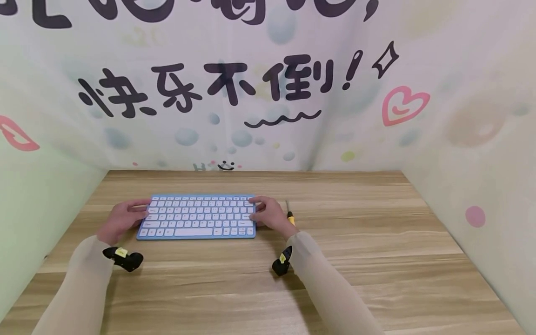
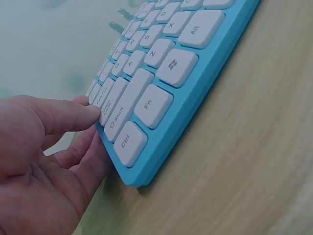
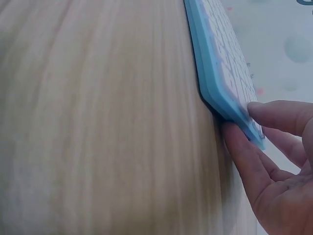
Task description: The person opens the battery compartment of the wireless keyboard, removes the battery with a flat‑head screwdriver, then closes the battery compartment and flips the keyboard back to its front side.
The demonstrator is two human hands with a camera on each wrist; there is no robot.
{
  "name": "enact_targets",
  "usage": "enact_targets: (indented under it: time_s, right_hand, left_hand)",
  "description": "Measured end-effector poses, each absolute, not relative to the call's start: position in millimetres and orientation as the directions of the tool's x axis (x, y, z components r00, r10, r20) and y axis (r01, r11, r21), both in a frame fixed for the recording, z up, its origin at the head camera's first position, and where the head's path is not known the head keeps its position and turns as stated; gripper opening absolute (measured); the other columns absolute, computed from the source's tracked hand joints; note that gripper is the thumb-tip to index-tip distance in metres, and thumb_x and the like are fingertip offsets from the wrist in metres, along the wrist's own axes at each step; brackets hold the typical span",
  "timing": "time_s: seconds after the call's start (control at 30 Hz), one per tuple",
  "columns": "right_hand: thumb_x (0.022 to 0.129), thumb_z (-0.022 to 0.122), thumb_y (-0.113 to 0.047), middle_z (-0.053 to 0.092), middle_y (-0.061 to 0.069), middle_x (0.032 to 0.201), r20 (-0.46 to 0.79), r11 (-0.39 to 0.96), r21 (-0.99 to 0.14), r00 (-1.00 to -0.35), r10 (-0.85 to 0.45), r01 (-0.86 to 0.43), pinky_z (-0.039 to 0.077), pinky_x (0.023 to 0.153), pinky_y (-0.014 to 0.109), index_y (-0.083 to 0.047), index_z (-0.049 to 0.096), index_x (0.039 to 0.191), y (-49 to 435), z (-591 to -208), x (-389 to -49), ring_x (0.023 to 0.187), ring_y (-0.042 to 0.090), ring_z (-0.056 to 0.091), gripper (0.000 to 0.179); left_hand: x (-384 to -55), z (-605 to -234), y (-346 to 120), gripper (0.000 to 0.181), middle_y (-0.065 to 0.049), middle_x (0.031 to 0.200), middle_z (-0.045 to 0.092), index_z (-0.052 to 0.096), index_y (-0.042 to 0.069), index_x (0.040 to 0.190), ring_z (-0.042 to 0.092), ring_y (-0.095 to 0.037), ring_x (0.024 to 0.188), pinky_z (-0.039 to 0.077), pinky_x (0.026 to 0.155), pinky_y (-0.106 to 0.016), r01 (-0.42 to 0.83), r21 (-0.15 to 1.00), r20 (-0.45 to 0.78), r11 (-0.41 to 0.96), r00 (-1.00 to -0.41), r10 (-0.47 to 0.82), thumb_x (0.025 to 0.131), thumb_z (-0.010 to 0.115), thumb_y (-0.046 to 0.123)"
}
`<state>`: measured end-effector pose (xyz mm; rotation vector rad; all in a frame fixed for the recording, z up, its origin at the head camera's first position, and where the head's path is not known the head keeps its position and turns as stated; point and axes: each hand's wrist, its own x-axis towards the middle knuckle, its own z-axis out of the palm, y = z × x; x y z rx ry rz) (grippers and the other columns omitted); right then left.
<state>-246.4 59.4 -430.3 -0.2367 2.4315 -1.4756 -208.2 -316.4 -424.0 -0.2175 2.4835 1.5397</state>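
A blue keyboard with white keys (image 1: 197, 217) lies over the wooden table, its long side running left to right. At its left end my left hand (image 1: 119, 218) grips the short edge. The left wrist view shows that thumb on top beside the Caps Lock and Shift keys, with fingers (image 2: 93, 159) reaching under the edge. My right hand (image 1: 271, 215) pinches the opposite short edge. In the right wrist view its thumb (image 3: 279, 115) lies on the top face and a finger (image 3: 239, 147) goes beneath the frame.
A screwdriver with a yellow and black handle (image 1: 291, 217) lies just right of my right hand, partly hidden by the wrist. The wooden table (image 1: 209, 288) meets a printed cloth backdrop (image 1: 234, 139) at the back. Pale walls stand on both sides.
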Motion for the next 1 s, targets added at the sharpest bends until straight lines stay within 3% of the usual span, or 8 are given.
enact_targets:
  time_s: [0.1, 0.37, 0.63, 0.73, 0.8, 0.87, 0.93, 1.0]
  right_hand:
    - [0.082, 0.067, -0.002, 0.055, 0.011, 0.096, -0.146, 0.460, -0.888, -0.946, -0.290, -0.004, 0.053, 0.063, 0.027, -0.010, 0.059, 0.121, 60.3, -430.5, -246.9, 0.077, 0.021, 0.056, 0.041]
    - [0.081, 0.068, -0.003, 0.055, 0.010, 0.098, -0.155, 0.440, -0.898, -0.948, -0.278, 0.018, 0.053, 0.064, 0.027, -0.012, 0.059, 0.122, 59.0, -428.5, -249.6, 0.081, 0.022, 0.056, 0.043]
    - [0.080, 0.067, 0.001, 0.054, 0.013, 0.100, -0.159, 0.392, -0.919, -0.945, -0.286, 0.036, 0.053, 0.064, 0.029, -0.010, 0.059, 0.121, 60.2, -418.5, -249.1, 0.084, 0.024, 0.055, 0.043]
    - [0.081, 0.067, 0.001, 0.054, 0.013, 0.101, -0.160, 0.386, -0.922, -0.946, -0.281, 0.041, 0.053, 0.064, 0.029, -0.011, 0.059, 0.122, 61.4, -415.8, -250.2, 0.085, 0.024, 0.055, 0.043]
    - [0.081, 0.067, 0.000, 0.054, 0.013, 0.101, -0.159, 0.384, -0.922, -0.947, -0.279, 0.042, 0.053, 0.064, 0.029, -0.012, 0.059, 0.122, 62.1, -414.2, -251.0, 0.086, 0.023, 0.056, 0.043]
    - [0.081, 0.067, 0.000, 0.055, 0.012, 0.101, -0.157, 0.394, -0.918, -0.950, -0.268, 0.041, 0.053, 0.065, 0.029, -0.014, 0.060, 0.122, 62.4, -412.2, -251.4, 0.087, 0.023, 0.056, 0.044]
    - [0.080, 0.068, -0.001, 0.055, 0.011, 0.102, -0.155, 0.393, -0.919, -0.952, -0.264, 0.040, 0.053, 0.066, 0.030, -0.015, 0.060, 0.121, 63.1, -411.1, -252.3, 0.087, 0.023, 0.057, 0.044]
    - [0.080, 0.068, -0.001, 0.055, 0.011, 0.102, -0.154, 0.390, -0.920, -0.953, -0.260, 0.042, 0.053, 0.067, 0.031, -0.015, 0.060, 0.121, 64.0, -410.1, -253.1, 0.087, 0.023, 0.057, 0.044]
  left_hand:
    - [-207.8, -423.7, -317.0, 0.050, -0.032, 0.135, 0.034, 0.028, -0.006, 0.139, 0.052, -0.003, 0.090, 0.048, 0.074, -0.019, -0.229, 0.869, -0.251, 0.438, -0.968, -0.009, 0.096, 0.046, 0.009]
    - [-205.8, -422.1, -319.9, 0.050, -0.032, 0.137, 0.031, 0.027, -0.004, 0.140, 0.048, -0.024, 0.109, 0.048, 0.076, -0.017, -0.227, 0.866, -0.245, 0.446, -0.969, -0.018, 0.097, 0.045, 0.013]
    - [-202.8, -411.8, -324.9, 0.049, -0.032, 0.136, 0.032, 0.027, -0.005, 0.140, 0.050, 0.004, 0.087, 0.047, 0.075, -0.016, -0.177, 0.879, -0.203, 0.443, -0.979, 0.011, 0.099, 0.040, 0.019]
    - [-203.1, -407.2, -327.4, 0.050, -0.030, 0.135, 0.035, 0.026, -0.006, 0.140, 0.052, 0.007, 0.084, 0.048, 0.076, -0.018, -0.153, 0.899, -0.184, 0.411, -0.982, 0.036, 0.099, 0.040, 0.019]
    - [-203.0, -404.1, -328.7, 0.051, -0.021, 0.127, 0.046, 0.025, -0.006, 0.140, 0.054, 0.006, 0.083, 0.049, 0.076, -0.020, -0.153, 0.911, -0.183, 0.383, -0.982, 0.042, 0.098, 0.041, 0.019]
    - [-202.7, -400.8, -329.5, 0.053, -0.004, 0.116, 0.054, 0.024, -0.005, 0.141, 0.057, 0.003, 0.084, 0.050, 0.076, -0.022, -0.160, 0.924, -0.187, 0.346, -0.981, 0.047, 0.098, 0.043, 0.019]
    - [-202.2, -398.0, -330.1, 0.054, 0.012, 0.104, 0.054, 0.023, -0.006, 0.141, 0.058, 0.000, 0.084, 0.050, 0.075, -0.023, -0.159, 0.938, -0.184, 0.309, -0.981, 0.055, 0.097, 0.044, 0.018]
    - [-201.5, -395.3, -330.3, 0.055, 0.018, 0.097, 0.053, 0.024, -0.005, 0.141, 0.059, -0.001, 0.084, 0.051, 0.075, -0.023, -0.149, 0.953, -0.173, 0.265, -0.982, 0.070, 0.096, 0.047, 0.017]
